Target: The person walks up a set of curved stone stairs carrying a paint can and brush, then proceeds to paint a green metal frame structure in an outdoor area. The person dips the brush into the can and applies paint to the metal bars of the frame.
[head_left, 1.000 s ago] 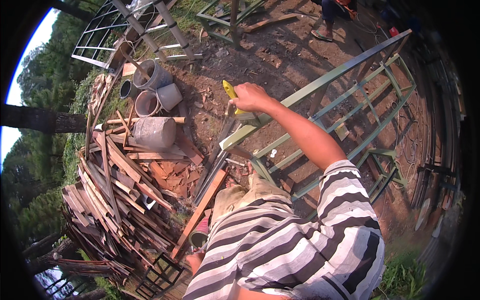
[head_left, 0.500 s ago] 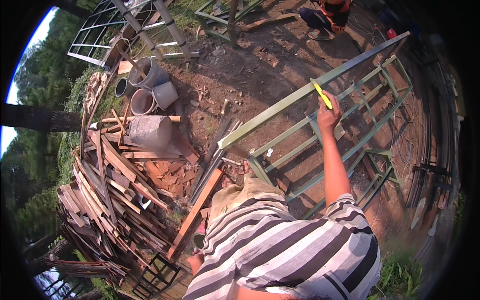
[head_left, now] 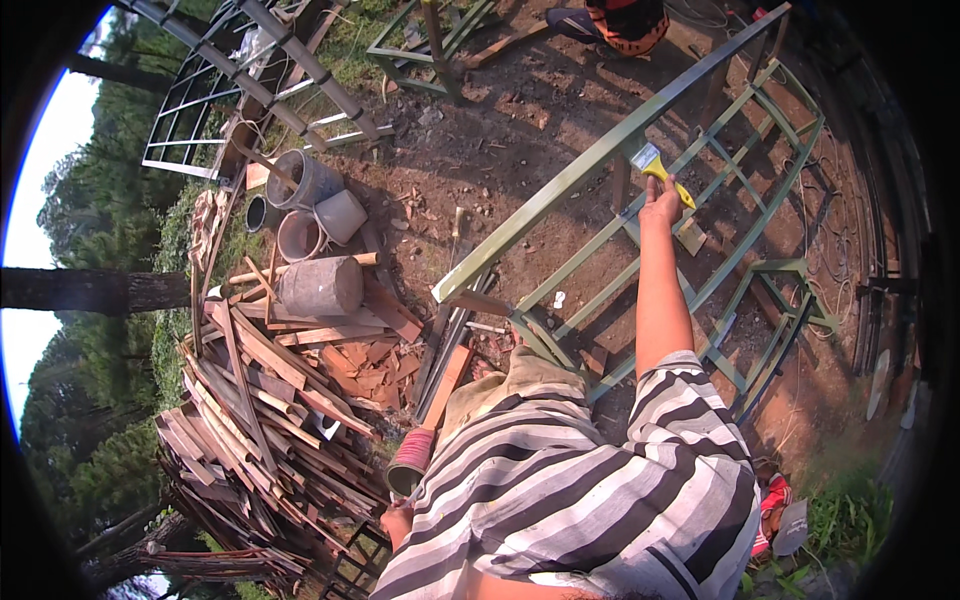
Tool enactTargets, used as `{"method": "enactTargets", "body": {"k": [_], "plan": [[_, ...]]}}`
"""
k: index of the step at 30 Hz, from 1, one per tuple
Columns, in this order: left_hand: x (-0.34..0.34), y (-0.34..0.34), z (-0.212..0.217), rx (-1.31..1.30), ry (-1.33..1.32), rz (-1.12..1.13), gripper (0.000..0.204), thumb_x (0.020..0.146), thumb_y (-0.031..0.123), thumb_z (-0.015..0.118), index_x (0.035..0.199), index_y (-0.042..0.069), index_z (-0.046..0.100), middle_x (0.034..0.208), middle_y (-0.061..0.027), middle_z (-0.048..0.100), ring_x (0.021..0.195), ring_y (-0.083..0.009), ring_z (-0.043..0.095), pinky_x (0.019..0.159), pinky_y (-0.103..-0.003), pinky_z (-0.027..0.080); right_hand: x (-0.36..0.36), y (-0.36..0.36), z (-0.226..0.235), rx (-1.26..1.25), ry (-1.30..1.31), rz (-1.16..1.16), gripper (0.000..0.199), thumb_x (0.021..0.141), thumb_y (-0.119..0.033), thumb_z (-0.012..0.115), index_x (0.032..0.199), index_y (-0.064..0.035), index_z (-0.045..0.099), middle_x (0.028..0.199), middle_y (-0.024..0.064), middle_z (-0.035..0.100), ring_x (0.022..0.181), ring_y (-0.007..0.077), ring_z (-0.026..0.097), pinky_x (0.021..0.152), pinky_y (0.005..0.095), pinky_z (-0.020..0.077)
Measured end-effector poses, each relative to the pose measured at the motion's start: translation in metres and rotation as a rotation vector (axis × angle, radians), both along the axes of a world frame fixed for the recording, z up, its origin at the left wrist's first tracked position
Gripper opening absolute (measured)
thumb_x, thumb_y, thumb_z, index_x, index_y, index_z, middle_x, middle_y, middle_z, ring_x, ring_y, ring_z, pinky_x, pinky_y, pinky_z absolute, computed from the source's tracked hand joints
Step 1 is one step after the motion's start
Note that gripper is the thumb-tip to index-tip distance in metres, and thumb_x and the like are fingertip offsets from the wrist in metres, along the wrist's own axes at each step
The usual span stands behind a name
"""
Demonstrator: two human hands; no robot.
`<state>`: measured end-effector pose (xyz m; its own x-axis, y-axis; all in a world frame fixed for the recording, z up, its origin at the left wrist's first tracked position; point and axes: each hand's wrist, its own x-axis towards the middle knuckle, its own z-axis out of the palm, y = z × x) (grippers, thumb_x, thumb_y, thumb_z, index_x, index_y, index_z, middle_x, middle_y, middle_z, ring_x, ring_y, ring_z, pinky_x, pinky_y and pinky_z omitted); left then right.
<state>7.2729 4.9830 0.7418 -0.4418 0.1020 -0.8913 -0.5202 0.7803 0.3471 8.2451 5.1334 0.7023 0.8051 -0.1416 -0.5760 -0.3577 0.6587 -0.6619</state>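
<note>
A flat paintbrush with a yellow handle and pale bristles is gripped in my right hand, its fingers closed round the handle. The bristles are held just beside the long green-painted beam, apart from it as far as I can see. At my left side hangs a tilted reddish can with its dark mouth toward me. My left hand is closed at the can's rim; my striped shirt partly hides it. Under the beam runs a green slatted frame.
Heaped wood offcuts lie to the left, beside an overturned grey bucket and several upright buckets. A smaller green frame stands right. Another person is at the far side, near another green frame.
My right hand has drawn the brush off the beam and turned it, bristles now pointing up-left. The can at my left side shows more fully. The view has shifted; the other person has bent over.
</note>
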Motion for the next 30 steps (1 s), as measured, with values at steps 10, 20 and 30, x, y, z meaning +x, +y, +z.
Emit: {"method": "enactTargets", "body": {"k": [10,20,30], "plan": [[-0.015,0.016,-0.031,0.079,-0.127,0.693,0.030,0.094,0.036,0.044,0.076,0.012,0.050,0.065,-0.0004,0.051,0.061,-0.0207,0.054,0.079,-0.044,0.048,-0.049,0.015,0.066,-0.505,-0.447,0.172,0.032,0.095,-0.017,0.073,0.111,0.0113,0.068,0.107,0.0202,0.071,0.090,0.0246,0.073,0.079,0.0322,0.0660],[0.037,-0.010,-0.062,-0.020,-0.008,0.806,0.041,0.101,0.041,0.033,0.082,0.011,0.052,0.069,0.0009,0.053,0.068,-0.0199,0.055,0.088,-0.045,0.045,-0.192,-0.007,0.079,-0.612,-0.833,0.612,0.022,0.099,-0.012,0.069,0.115,0.0014,0.067,0.110,0.0114,0.070,0.093,0.0206,0.068,0.080,0.0338,0.0581],[0.014,-0.025,-0.050,-0.066,-0.043,0.673,0.040,0.099,0.042,0.033,0.076,0.012,0.046,0.066,0.0012,0.052,0.063,-0.0183,0.052,0.075,-0.041,0.046,-0.297,-0.008,0.109,-0.690,-1.182,1.105,0.022,0.087,-0.004,0.076,0.108,-0.0014,0.072,0.102,0.0146,0.074,0.095,0.0290,0.073,0.083,0.0359,0.0569]]}}
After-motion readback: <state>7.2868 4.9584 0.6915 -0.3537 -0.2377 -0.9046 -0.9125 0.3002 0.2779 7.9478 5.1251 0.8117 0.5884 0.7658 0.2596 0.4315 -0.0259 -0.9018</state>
